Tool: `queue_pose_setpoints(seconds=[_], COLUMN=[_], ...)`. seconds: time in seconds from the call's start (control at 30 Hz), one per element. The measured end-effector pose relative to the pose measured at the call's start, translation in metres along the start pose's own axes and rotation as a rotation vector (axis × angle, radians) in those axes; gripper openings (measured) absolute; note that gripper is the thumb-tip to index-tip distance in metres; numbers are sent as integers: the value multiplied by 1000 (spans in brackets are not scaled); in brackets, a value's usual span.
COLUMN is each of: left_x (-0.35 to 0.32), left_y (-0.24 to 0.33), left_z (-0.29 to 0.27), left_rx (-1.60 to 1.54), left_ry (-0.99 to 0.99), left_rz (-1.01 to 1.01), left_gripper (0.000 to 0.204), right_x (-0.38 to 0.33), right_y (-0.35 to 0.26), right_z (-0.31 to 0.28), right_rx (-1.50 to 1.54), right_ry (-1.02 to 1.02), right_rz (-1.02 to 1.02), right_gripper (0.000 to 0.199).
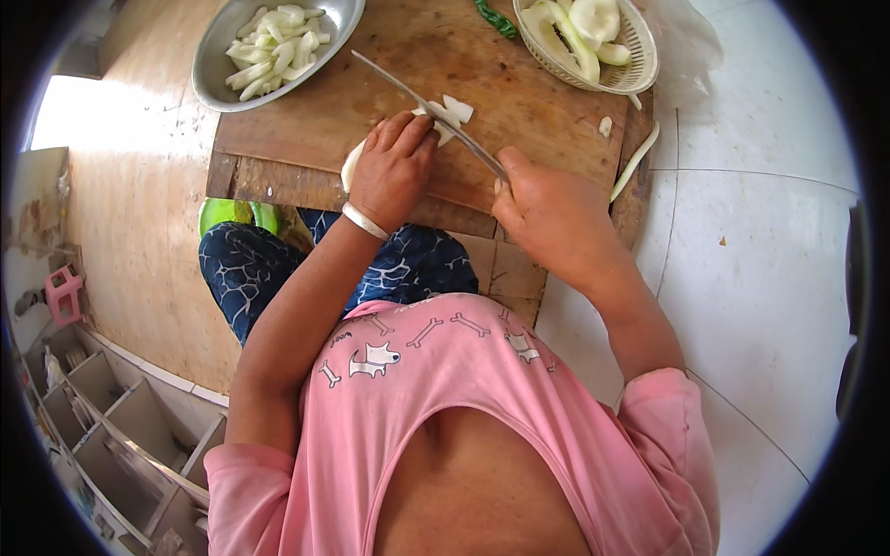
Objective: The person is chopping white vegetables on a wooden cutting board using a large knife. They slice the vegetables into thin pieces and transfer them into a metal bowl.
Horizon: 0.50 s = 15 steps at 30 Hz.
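My left hand point(394, 167), with a white bangle at its wrist, presses its curled fingers onto a pale, peeled vegetable point(350, 167) near the front of a wooden cutting board point(547, 120). Its exact kind is unclear, as the hand covers most of it. In my right hand point(556, 213) is a knife point(473, 146), gripped by its hidden handle. The blade slants away to the far left, right beside my left fingertips and across the vegetable. A cut white piece point(458, 108) lies just past the blade.
A metal bowl point(206, 65) of pale slices stands at the far left, partly over the board's edge. Far right is a woven basket point(651, 57) with halved pale vegetables, near a green pepper point(496, 18). A pale strip point(635, 162) hangs along the right edge.
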State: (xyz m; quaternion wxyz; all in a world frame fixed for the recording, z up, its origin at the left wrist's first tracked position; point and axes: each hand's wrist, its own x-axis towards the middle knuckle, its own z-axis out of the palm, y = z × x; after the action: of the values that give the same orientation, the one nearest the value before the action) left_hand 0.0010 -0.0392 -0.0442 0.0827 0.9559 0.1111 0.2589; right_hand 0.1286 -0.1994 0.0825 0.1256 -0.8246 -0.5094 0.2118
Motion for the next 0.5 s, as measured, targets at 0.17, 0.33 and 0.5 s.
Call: queue_pose_setpoints(seconds=[0.17,0.33,0.5], left_x=[1,0,-2], left_y=[-2,1,0], left_z=[-1,-8,-10], left_rx=[-33,15,14], left_ry=[-33,-72,-67], left_rz=[2,5,0], left_gripper=[30,32,31], right_x=[8,16,4], right_y=[6,12,0], right_z=[12,23,9], right_rx=[-48,-35,-24], right_ry=[-13,75,30], right_rz=[2,-43,-19], right_gripper=[17,14,15])
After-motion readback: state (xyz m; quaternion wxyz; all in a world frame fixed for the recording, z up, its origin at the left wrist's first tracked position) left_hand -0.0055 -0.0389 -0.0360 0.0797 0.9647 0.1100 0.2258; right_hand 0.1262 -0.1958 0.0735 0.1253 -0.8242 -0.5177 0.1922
